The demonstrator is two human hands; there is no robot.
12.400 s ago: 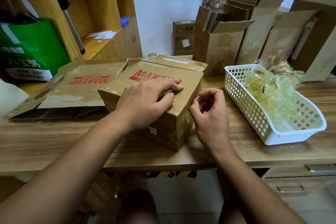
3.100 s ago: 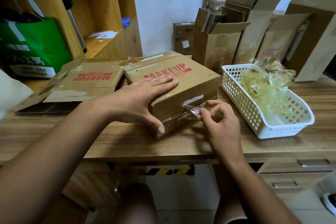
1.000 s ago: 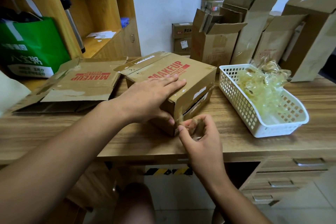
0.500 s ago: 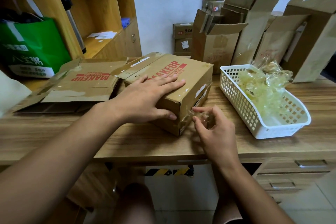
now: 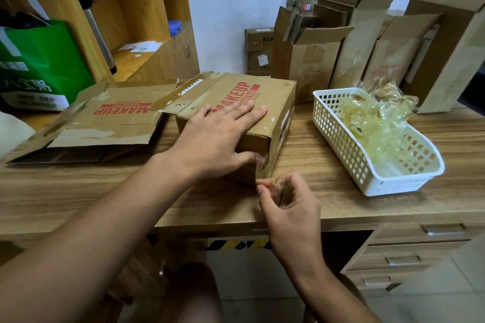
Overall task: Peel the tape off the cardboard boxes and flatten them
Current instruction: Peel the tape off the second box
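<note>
My left grip [image 5: 217, 139] lies spread flat on the box [image 5: 278, 94], pinning it to the surface [image 5: 309, 155]. My right grip [image 5: 288, 204] pinches the tape [image 5: 263, 172] at the near corner; I should pull low and steadily along the edge so it lifts whole.

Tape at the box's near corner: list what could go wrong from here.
1. The tape, stretched thin from the box corner to the pinching right hand, may snap and leave a piece stuck.
2. The left hand only presses flat on the box, so a hard pull could drag it toward the desk edge.
</note>
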